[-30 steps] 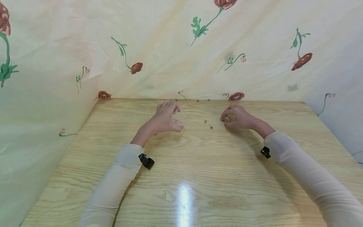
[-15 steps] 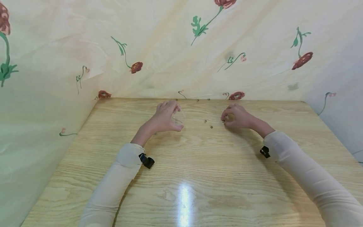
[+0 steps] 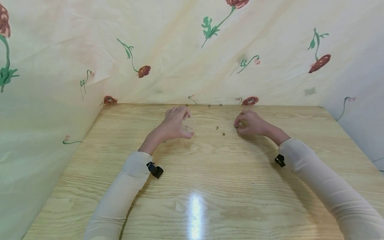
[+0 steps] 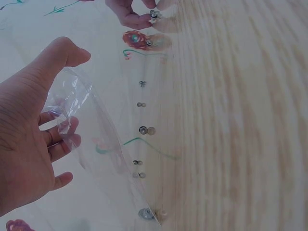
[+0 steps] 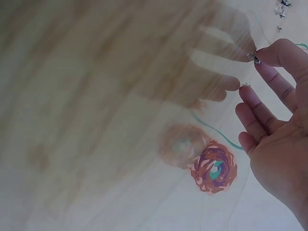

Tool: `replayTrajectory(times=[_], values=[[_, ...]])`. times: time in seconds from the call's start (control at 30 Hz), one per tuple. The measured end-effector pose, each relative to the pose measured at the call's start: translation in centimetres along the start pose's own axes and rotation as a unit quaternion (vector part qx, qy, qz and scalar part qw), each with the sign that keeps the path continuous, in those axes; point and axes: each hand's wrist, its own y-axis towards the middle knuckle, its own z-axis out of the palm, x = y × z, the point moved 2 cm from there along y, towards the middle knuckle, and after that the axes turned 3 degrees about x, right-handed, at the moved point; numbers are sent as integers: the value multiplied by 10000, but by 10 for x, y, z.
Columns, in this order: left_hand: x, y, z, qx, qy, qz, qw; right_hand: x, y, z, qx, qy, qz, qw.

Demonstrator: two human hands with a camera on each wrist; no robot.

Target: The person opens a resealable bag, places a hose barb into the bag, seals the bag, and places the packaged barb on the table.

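Observation:
My left hand (image 3: 175, 123) holds a clear, crinkled plastic bag (image 4: 103, 120), with thumb and fingers spread in a C shape around it. Several fingers show through the film in the left wrist view. The bag's lower edge slants toward the wooden table. Over to the right, my right hand (image 3: 250, 123) pinches a small shiny metal piece (image 5: 255, 58) between thumb and index finger, low over the tabletop. Its exact kind is too small to tell. Between the hands lie two similar metal pieces, one farther back (image 3: 217, 128) and one nearer (image 3: 223, 134).
More small metal pieces (image 3: 209, 106) lie along the table's back edge, and one (image 3: 164, 141) sits beside the left wrist. A flowered cloth (image 3: 168, 50) hangs behind and at the sides of the glossy wooden table (image 3: 210, 173). Black wrist cameras (image 3: 155, 170) sit at the cuffs.

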Motion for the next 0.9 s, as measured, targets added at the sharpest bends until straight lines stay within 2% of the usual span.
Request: replayTrajectory(times=[0.37, 0.9], values=[[0, -1, 1, -7, -67, -31, 10000, -1, -2, 3, 100, -21, 211, 9997], [2, 1, 0, 15, -124, -44, 9999, 4, -3, 1, 43, -160, 51, 9999]])
